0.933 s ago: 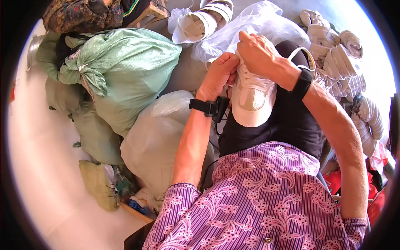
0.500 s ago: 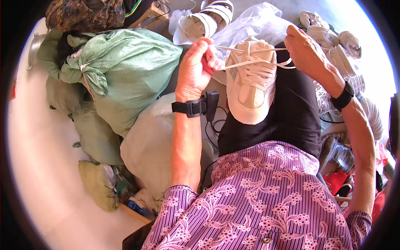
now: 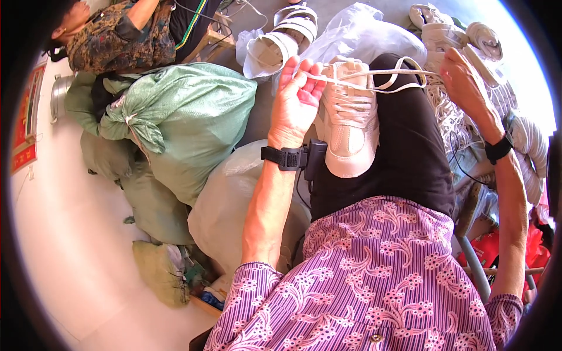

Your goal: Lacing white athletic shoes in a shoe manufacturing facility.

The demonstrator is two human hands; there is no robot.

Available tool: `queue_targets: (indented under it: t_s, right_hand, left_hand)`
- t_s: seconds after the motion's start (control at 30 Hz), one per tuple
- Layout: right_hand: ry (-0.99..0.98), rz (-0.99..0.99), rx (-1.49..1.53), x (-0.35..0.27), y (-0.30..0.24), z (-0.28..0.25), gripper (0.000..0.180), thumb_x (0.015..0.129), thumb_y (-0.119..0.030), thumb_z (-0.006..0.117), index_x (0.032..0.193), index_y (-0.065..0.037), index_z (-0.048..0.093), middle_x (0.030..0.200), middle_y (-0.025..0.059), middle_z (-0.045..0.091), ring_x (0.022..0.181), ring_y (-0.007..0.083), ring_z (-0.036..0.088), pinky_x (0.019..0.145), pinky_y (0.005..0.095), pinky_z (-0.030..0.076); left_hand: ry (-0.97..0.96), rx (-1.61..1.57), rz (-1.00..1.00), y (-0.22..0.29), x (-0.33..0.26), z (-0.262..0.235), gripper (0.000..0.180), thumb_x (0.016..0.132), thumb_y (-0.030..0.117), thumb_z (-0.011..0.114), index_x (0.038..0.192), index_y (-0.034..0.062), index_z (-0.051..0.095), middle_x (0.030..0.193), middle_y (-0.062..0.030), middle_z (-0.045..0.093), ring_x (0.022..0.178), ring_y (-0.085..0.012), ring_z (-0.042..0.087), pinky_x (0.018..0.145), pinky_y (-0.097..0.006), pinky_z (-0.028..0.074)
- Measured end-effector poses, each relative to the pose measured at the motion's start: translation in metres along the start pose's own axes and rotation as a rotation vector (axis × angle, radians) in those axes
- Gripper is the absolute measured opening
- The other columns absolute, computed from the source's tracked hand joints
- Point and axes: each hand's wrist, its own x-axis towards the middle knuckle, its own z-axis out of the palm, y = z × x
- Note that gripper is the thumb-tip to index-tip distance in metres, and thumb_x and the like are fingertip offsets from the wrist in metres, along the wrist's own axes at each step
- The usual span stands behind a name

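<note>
A cream-white lace-up sneaker [image 3: 351, 136] rests on my dark-trousered thigh, its toe pointing toward me. White shoelace [image 3: 391, 71] stretches across the top of its tongue, with a loose loop standing out to the right. Left of the shoe, my left hand [image 3: 297, 104] has its palm partly turned up and pinches the lace between thumb and fingers. Well off to the right, my right hand [image 3: 466, 83] is closed on the other stretch of lace, drawing it out sideways. The lace ends inside both hands are hidden.
A tied green sack [image 3: 193, 117] and a whitish bag [image 3: 234, 205] bulge at my left. Several pale shoes [image 3: 448, 38] and a bundle of white laces [image 3: 451, 111] lie at right. Beyond my knees are clear plastic [image 3: 366, 35] and more shoes [image 3: 275, 51]. Another person [image 3: 120, 38] sits far left.
My right hand has moved outward to the right, pulling the lace longer. My left hand has turned palm-up and shifted right, closer to the shoe. The view has tilted, showing more of the other person.
</note>
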Motion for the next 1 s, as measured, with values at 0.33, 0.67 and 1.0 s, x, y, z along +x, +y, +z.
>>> queue_targets:
  t_s: [0.33, 0.67, 1.0]
  right_hand:
    - [-0.024, 0.077, -0.016, 0.002, -0.007, 0.010, 0.008, 0.081, -0.007, 0.054, 0.087, -0.002, 0.056, 0.094, 0.0118, 0.051, 0.090, 0.0336, 0.055, 0.076, 0.0445, 0.046]
    - [0.041, -0.226, 0.287, 0.018, -0.093, 0.032, 0.007, 0.079, -0.015, 0.059, 0.081, -0.009, 0.062, 0.081, 0.0072, 0.055, 0.086, 0.0279, 0.055, 0.074, 0.0423, 0.042]
    - [0.071, -0.203, 0.204, 0.019, -0.102, 0.045, 0.007, 0.073, -0.013, 0.061, 0.066, -0.012, 0.062, 0.077, 0.0016, 0.056, 0.084, 0.0225, 0.054, 0.075, 0.0414, 0.035]
  left_hand:
    - [0.125, 0.302, -0.140, 0.007, 0.000, -0.010, 0.028, 0.091, 0.015, 0.057, 0.119, 0.0102, 0.055, 0.103, -0.0075, 0.064, 0.092, -0.0212, 0.063, 0.080, -0.034, 0.052]
    - [-0.230, 1.576, 0.338, 0.008, 0.010, 0.049, 0.020, 0.089, 0.020, 0.063, 0.090, -0.0001, 0.067, 0.070, 0.0018, 0.061, 0.061, -0.0088, 0.055, 0.056, -0.023, 0.043]
    - [-0.274, 1.507, -0.287, -0.007, 0.023, 0.080, 0.015, 0.088, 0.017, 0.062, 0.094, 0.0058, 0.070, 0.067, 0.0027, 0.059, 0.054, -0.0031, 0.051, 0.047, -0.019, 0.040]
